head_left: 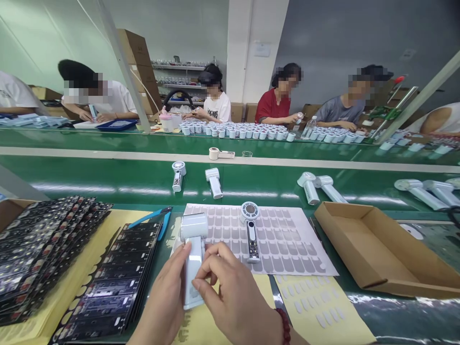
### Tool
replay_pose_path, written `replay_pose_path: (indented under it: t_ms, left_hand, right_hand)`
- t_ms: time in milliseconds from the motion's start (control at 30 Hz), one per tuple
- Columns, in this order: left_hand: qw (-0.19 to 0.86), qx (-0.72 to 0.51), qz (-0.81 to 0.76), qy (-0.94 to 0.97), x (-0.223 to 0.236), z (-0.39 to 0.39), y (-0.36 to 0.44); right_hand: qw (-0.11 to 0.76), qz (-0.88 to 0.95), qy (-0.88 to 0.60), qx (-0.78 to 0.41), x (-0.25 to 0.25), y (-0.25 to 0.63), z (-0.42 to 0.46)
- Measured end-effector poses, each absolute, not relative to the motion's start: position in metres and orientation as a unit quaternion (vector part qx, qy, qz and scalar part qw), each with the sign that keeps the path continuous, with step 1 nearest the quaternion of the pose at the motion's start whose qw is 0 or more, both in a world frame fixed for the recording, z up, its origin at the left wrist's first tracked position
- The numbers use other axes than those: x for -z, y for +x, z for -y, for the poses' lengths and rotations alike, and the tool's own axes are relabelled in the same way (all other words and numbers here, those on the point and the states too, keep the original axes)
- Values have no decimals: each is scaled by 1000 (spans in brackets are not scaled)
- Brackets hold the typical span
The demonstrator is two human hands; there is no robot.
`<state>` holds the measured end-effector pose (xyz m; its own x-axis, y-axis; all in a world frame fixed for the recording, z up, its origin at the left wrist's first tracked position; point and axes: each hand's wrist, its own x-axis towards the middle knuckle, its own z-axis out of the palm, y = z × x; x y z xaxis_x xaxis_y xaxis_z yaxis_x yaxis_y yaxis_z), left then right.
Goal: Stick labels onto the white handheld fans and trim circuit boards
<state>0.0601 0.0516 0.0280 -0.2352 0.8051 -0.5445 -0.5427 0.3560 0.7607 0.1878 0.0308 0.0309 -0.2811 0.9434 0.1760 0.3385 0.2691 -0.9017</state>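
Note:
A white handheld fan body (194, 254) is held upright over the bench near its front edge. My left hand (165, 302) grips its handle from the left, fingers wrapped round it. My right hand (233, 297) pinches the handle's front with thumb and fingertips, pressed against the casing. A second fan (250, 230), with its grille and circuit board showing, lies on a white sheet of grey stickers (287, 239) just right of my hands.
Stacks of black circuit strips (104, 287) on yellow paper lie at left, with blue-handled pliers (154, 218). An open cardboard tray (381, 249) sits at right. More white fans (213, 182) ride the green conveyor (108, 177). Several people work across it.

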Motion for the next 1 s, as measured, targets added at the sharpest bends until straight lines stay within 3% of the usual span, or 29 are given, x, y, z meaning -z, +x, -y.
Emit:
replay_pose_path:
  t_ms: [233, 367, 500, 600, 700, 1000]
  left_hand:
    - [699, -477, -517, 124, -42, -67, 64]
    - [633, -480, -570, 212, -56, -107, 59]
    - [589, -495, -579, 269, -65, -167, 57]
    - [547, -512, -595, 292, -60, -215, 63]
    - [507, -513, -621, 306, -44, -256, 73]
    - [364, -500, -635, 463, -18, -288, 85]
  right_hand:
    - [541, 584, -436, -420, -26, 205, -30]
    - [554, 537, -537, -342, -16, 248, -35]
    - [472, 537, -674, -188, 0, 310, -42]
    - [331, 530, -774, -102, 7, 350, -44]
    - [205, 503, -834, -96, 10, 370, -43]
    - [152, 523, -838, -42, 29, 380, -32]
